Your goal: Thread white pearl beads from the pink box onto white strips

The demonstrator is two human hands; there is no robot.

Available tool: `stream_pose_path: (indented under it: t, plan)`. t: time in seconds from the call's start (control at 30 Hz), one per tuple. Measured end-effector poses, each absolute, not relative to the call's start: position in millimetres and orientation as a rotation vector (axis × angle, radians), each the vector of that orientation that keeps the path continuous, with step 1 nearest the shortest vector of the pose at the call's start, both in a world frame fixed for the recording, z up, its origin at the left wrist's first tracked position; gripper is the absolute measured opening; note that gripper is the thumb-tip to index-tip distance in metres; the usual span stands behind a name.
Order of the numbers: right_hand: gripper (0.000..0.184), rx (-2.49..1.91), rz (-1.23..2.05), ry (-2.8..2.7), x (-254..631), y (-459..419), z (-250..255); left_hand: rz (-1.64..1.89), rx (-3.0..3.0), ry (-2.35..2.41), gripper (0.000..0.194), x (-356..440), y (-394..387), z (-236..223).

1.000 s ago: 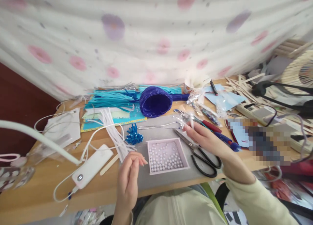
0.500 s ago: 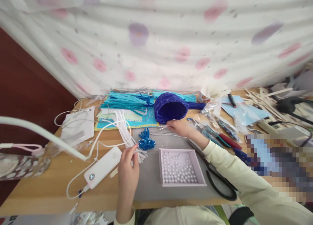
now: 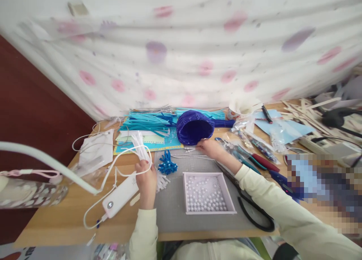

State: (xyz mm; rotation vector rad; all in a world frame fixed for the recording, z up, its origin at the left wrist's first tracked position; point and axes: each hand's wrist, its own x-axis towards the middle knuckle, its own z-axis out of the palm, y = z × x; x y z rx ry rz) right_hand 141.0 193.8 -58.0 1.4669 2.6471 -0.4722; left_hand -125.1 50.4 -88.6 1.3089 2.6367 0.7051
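Observation:
My left hand (image 3: 146,178) lies on the bundle of white strips (image 3: 142,148) beside the white power bank (image 3: 120,195), fingers closing around the strips. My right hand (image 3: 209,148) reaches to the rim of the dark blue woven basket (image 3: 194,127) and touches the end of a pearl bead string (image 3: 192,156) lying on the grey mat (image 3: 172,211). A small blue spiky flower (image 3: 167,165) sits between my hands. A pink square tray (image 3: 207,193) with several white pearls stands on the mat in front of me.
Black scissors (image 3: 253,213) lie right of the tray. Turquoise strips (image 3: 147,121) and paper sheets sit behind. Pliers, bead bags and wooden sticks (image 3: 305,111) crowd the right side. A white cable loops at the left near a folded white cloth (image 3: 95,151). A spotted curtain hangs behind.
My left hand moved up and left from near the blue flower onto the white strips. My right hand stays at the basket's rim. The view shifted slightly.

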Motion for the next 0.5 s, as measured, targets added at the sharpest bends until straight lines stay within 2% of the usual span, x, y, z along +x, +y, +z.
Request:
stream_pose_path:
  t: [0.23, 0.4, 0.5]
  plan:
    - [0.019, 1.642, -0.405, 2.720, 175.7, 182.9, -23.8, 0.665, 1.146, 2.611, 0.035, -145.2, 53.9, -77.6]
    - [0.028, 1.865, -0.348, 2.749, 228.1, 158.9, 12.3, 0.703, 1.129, 2.536, 0.033, -163.7, 57.1, -71.7]
    - [0.024, 1.863, -0.378, 2.750, 237.8, 154.3, 10.3, 0.808, 1.094, 2.518, 0.033, -170.4, 59.5, -72.5]
